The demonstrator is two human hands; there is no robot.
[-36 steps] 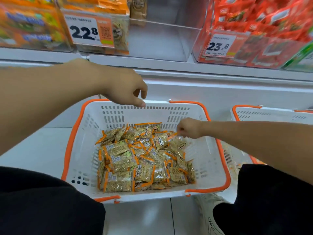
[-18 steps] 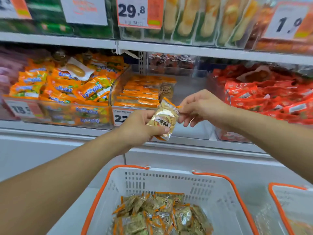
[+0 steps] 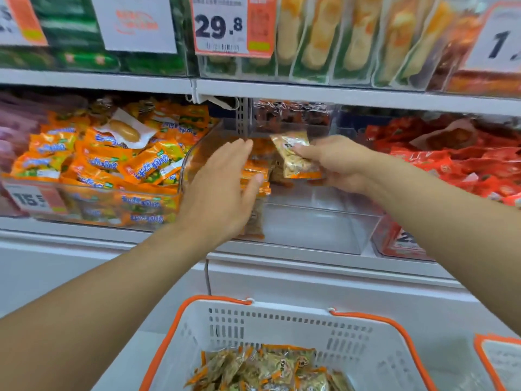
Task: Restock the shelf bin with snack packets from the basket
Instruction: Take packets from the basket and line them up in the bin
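My right hand (image 3: pixel 337 165) holds a snack packet (image 3: pixel 294 156) with orange edges, tilted, above the clear shelf bin (image 3: pixel 315 224). My left hand (image 3: pixel 225 190) is flat and open, fingers spread, against the stack of matching packets (image 3: pixel 255 176) at the bin's left side. The right part of the bin shows bare clear plastic. Below, the white basket (image 3: pixel 352 334) with orange handles holds several more of the same packets (image 3: pixel 267 371).
An adjacent bin of orange packets (image 3: pixel 107 165) stands to the left, red packets (image 3: pixel 456 162) to the right. The upper shelf (image 3: pixel 338 94) overhangs the bin, with a 29.8 price tag (image 3: pixel 231 24). A second basket's corner (image 3: pixel 499 362) shows at the lower right.
The packet passed from my left hand to my right, which carried it into the bin. My left hand opened and pressed against the stacked packets. The view stayed up at the shelf.
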